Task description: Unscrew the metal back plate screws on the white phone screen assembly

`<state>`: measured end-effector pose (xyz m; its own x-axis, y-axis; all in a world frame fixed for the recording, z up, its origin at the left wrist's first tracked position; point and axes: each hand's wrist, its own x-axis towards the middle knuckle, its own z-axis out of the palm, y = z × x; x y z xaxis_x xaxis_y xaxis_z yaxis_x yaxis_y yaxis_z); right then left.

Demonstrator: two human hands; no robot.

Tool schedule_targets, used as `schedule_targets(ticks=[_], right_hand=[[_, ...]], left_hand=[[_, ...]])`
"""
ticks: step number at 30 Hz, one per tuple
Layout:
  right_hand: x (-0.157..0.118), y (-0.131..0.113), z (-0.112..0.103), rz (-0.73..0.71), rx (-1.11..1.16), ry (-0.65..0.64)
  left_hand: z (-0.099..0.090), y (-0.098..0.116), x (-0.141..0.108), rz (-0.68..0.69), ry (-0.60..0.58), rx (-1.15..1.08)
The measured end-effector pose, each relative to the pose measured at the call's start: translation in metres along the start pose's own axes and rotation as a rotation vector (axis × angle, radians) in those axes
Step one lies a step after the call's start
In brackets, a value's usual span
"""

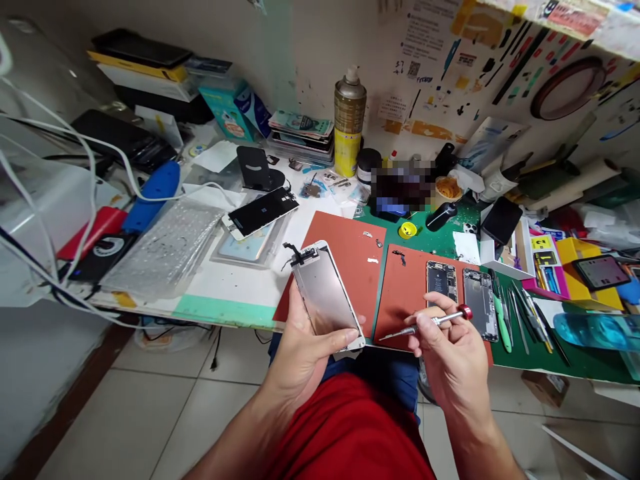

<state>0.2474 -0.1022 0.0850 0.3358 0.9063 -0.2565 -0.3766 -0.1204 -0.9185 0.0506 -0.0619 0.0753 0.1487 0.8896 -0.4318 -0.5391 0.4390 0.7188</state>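
My left hand (305, 340) is closed around a phone screen assembly (327, 290), its metal back facing up and a black flex cable (300, 255) sticking out at the top end. In my right hand (453, 343) is a slim precision screwdriver (435, 322) with a red end cap, its tip pointing left toward the screen assembly but apart from it. Beyond the right hand, an opened phone body (442, 279) lies on a reddish-brown mat (400, 293), partly hidden by the fingers. Beside it rests a second opened phone housing (480, 300).
Tweezers and other slim tools (525, 320) lie at the right. Another phone screen (263, 212) rests on a clear case at the left. A spray can (349, 123) stands at the back, near a small yellow cap (407, 231). White cables (90, 153) hang at the left.
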Motion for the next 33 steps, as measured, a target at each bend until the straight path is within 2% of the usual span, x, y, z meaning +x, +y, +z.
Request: schedule_targets(ticks=[7, 10, 13, 23, 33], right_hand=[[-0.014, -0.004, 0.013, -0.217, -0.068, 0.023], [-0.017, -0.005, 0.02, -0.298, -0.096, -0.014], [-0.016, -0.003, 0.021, -0.317, -0.118, -0.056], [-0.014, 0.0, 0.019, -0.34, -0.129, -0.077], [-0.011, -0.002, 0.006, -0.421, -0.248, -0.185]], left_hand=[[0.001, 0.001, -0.001, 0.011, -0.028, 0.019], [0.001, 0.001, -0.001, 0.025, -0.048, 0.042], [0.002, 0.001, -0.002, 0.02, -0.048, 0.054], [0.0, 0.001, 0.0, 0.002, -0.058, 0.046], [0.007, 0.006, -0.003, -0.011, -0.041, 0.022]])
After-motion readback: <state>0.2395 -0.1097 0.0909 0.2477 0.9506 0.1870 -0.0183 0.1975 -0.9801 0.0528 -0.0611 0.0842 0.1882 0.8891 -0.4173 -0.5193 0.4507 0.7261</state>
